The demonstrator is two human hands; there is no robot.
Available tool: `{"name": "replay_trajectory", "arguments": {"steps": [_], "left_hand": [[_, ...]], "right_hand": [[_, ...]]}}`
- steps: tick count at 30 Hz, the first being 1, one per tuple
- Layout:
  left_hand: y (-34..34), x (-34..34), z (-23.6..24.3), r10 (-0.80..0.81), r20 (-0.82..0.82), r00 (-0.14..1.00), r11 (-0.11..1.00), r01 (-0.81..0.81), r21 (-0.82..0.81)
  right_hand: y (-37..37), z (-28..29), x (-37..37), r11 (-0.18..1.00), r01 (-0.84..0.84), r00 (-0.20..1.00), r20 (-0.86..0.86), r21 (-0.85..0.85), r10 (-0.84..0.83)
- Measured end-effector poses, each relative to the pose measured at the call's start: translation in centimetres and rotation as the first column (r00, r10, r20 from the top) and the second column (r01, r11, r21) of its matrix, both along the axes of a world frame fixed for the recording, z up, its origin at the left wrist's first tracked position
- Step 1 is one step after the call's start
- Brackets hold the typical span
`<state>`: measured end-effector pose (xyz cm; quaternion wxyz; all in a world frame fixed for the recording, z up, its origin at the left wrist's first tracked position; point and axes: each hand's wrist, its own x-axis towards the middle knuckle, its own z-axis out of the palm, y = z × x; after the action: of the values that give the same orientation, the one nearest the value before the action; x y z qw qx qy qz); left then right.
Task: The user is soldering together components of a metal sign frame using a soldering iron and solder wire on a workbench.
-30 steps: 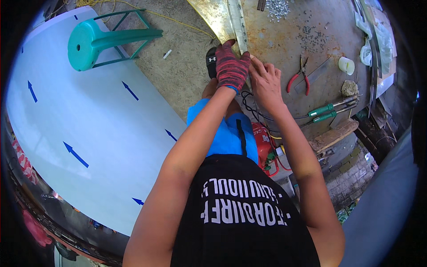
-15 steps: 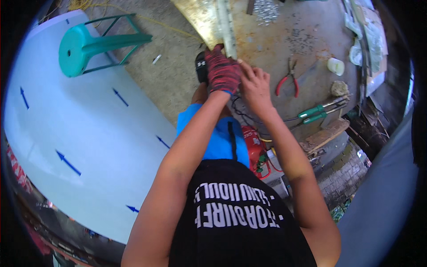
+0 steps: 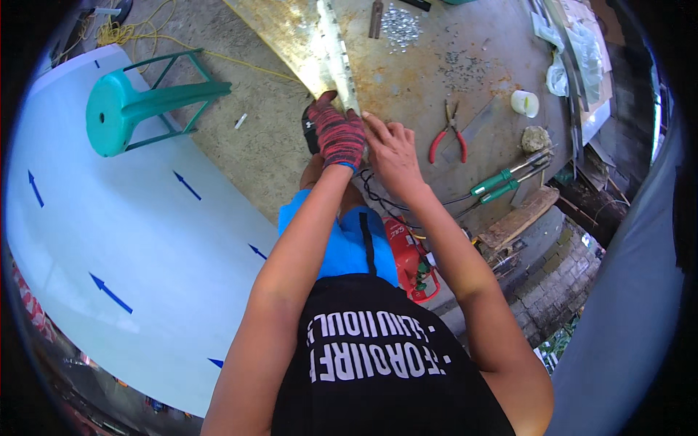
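Observation:
A long, narrow, shiny metal strip lies along the left side of a rust-stained metal table, its near end at my hands. My left hand, in a red-and-black knit glove, is closed around that end at the table's edge. Bare and just beside it, my right hand has its thumb and index finger at the strip's end, the other fingers curled; its grip is partly hidden. To its right lie red-handled pliers and two soldering irons with green handles.
Small metal pieces lie in a pile at the back. A white cup and a rough lump stand on the right. A wooden board sits at the near edge. Left are a teal stool and a white arrow-marked sheet.
The view has shifted, so the table and its contents appear farther left and lower. Both hands stay at the strip's near end, and the strip looks slightly more slanted.

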<state>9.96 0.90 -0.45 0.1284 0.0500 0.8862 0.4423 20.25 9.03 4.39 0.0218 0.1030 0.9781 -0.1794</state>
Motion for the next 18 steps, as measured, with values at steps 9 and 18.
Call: {"name": "replay_trajectory", "arguments": {"steps": [9,18], "left_hand": [[0.3,0.2,0.2,0.007,0.043,0.999,1.000,-0.006,-0.025],[0.1,0.0,0.6,0.017,0.031,0.999,0.999,-0.016,-0.044]], "right_hand": [[-0.3,0.4,-0.1,0.999,0.044,0.999,0.000,-0.032,-0.044],[-0.9,1.6,0.6,0.976,0.165,0.985,-0.029,-0.139,-0.171]]}}
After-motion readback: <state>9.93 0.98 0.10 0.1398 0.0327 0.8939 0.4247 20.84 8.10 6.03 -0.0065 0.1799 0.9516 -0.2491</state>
